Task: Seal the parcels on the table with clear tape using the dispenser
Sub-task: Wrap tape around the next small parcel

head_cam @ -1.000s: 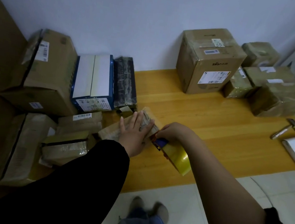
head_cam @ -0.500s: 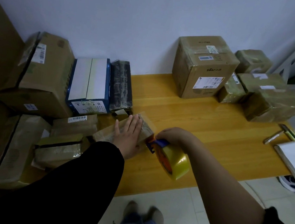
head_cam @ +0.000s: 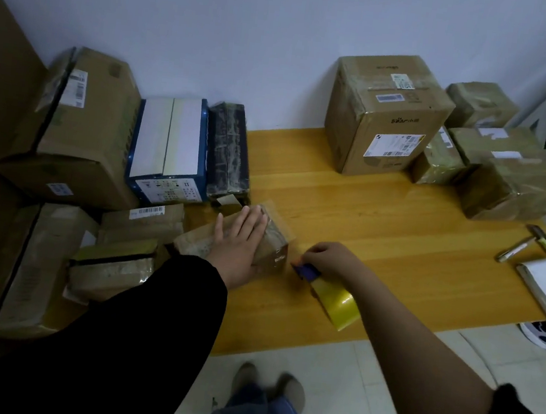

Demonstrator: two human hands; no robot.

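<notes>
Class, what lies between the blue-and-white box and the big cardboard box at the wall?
Head view: a dark wrapped parcel, then bare table.

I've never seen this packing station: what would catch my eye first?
At the centre, the left hand presses flat on a small brown tape-wrapped parcel, while the right hand grips a blue dispenser with a yellowish tape roll beside it. A large brown cardboard box stands at the back right.

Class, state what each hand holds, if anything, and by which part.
The right hand grips the tape dispenser by its blue end. The left hand holds nothing: it lies flat on the small parcel.
</notes>
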